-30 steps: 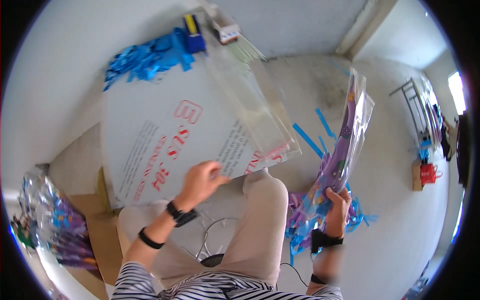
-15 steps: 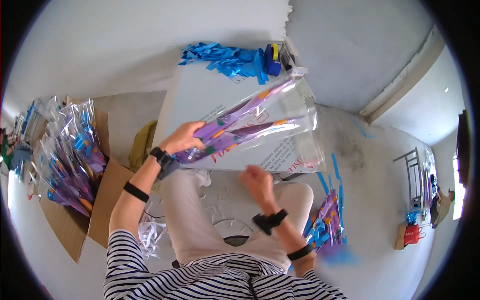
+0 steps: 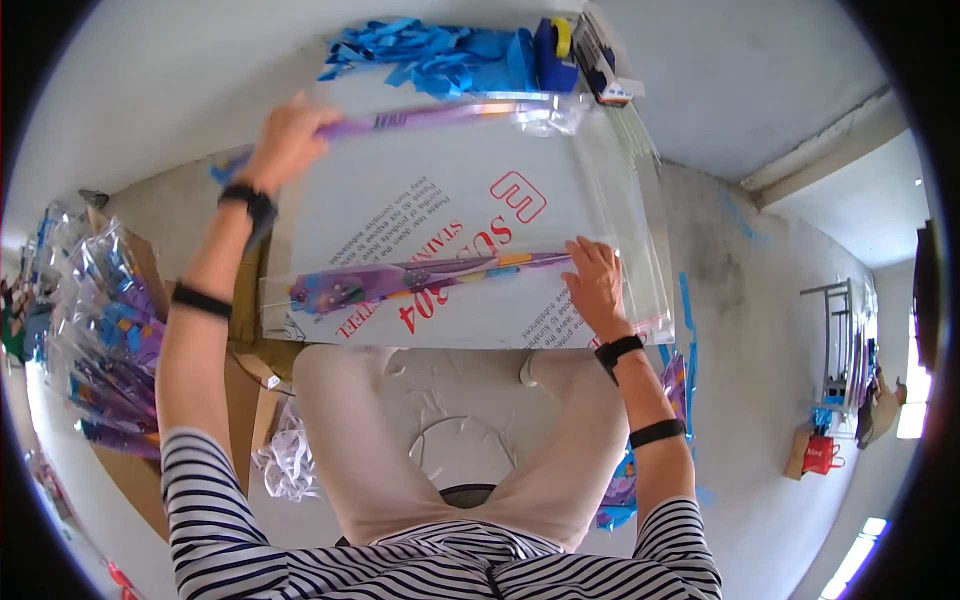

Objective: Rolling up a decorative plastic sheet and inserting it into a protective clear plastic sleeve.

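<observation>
My left hand point(image 3: 288, 143), slightly blurred, is closed around one end of a slim purple patterned bundle in a clear plastic sleeve point(image 3: 400, 120). This bundle stretches rightward over the far part of a white sheet-covered board point(image 3: 370, 215). A second purple patterned bundle in a clear sleeve point(image 3: 385, 281) lies across the near part of the board, its wider end at the left. At its right, narrow end rests my right hand point(image 3: 597, 285), fingers stretched out over the plastic. Clear film spreads beyond that hand toward the board's right edge.
Blue strips point(image 3: 430, 55) are heaped at the board's far edge, beside a blue tape dispenser point(image 3: 556, 55) and a small box point(image 3: 600, 60). At the left, a cardboard carton point(image 3: 235, 420) holds several sleeved purple bundles. White strips point(image 3: 290, 460) lie on the floor.
The two bundles, earlier together in my left hand, are now apart. My left hand has moved far and left with one; my right hand has come up from my lap onto the other.
</observation>
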Tool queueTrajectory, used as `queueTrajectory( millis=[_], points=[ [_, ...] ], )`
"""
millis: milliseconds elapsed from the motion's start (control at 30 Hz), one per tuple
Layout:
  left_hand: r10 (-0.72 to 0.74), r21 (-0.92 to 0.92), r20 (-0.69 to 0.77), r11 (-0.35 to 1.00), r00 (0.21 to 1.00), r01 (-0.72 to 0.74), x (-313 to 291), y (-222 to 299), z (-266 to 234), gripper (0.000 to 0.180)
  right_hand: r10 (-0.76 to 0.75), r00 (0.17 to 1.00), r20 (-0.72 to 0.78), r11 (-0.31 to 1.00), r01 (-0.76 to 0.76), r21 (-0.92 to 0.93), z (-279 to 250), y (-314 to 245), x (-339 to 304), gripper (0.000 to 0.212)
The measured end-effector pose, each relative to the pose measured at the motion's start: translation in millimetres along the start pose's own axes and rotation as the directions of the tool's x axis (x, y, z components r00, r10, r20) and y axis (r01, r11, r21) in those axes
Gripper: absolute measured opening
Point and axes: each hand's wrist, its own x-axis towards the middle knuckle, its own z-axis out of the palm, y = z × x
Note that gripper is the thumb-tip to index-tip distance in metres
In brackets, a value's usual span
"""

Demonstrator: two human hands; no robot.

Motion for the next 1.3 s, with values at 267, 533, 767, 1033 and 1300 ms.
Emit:
queueTrajectory(
  millis=[267,533,767,1033,1300],
  points=[
    [0.116,-0.103,-0.344,0.982,0.932,-0.16,67,87,36,0.03,-0.078,0.997,0.013,0.997,0.078,-0.023,-3,26,24,0.028],
    [-0.272,-0.74,0.659,-0.069,0.701,0.669,-211,218,89,0.018,0.218,0.922,0.32,0.873,-0.331,0.358,-53,-52,-8,0.022],
    [-0.493,-0.783,0.569,-0.57,0.658,0.25,-225,215,109,0.011,0.345,0.876,0.337,0.676,-0.481,0.558,-49,-125,-129,0.023],
    [-0.539,-0.832,0.555,-0.377,0.633,0.407,-186,187,96,0.009,0.262,0.79,0.554,0.338,-0.613,0.715,-64,-145,-171,0.015],
    [-0.319,-0.731,0.668,-0.453,0.672,0.511,-171,245,130,0.009,0.503,0.721,0.476,0.218,-0.639,0.738,-86,-162,-229,0.009]
  ],
)
